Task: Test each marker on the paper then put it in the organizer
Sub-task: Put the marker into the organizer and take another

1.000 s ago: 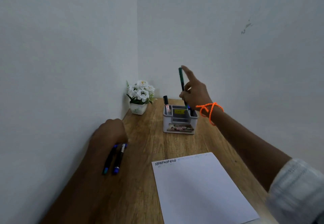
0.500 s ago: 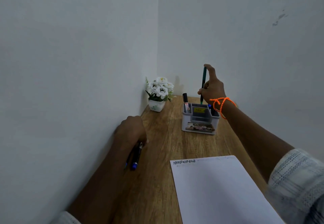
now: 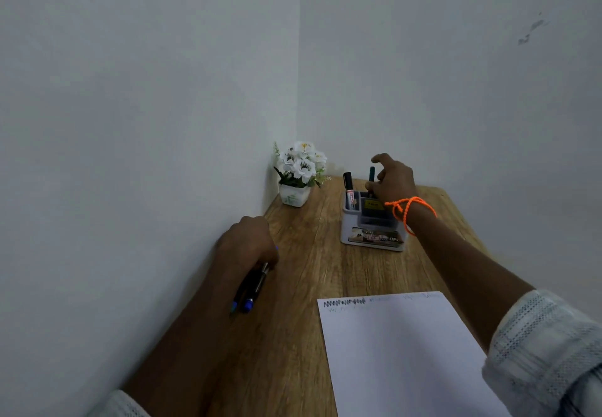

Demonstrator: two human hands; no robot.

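Right hand [image 3: 392, 178] grip — green marker [image 3: 371, 173] lowered.

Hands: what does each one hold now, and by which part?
The right hand pinches the green marker at mid-barrel, over the organizer. The left hand grips two markers by their upper ends; the blue ends stick out.
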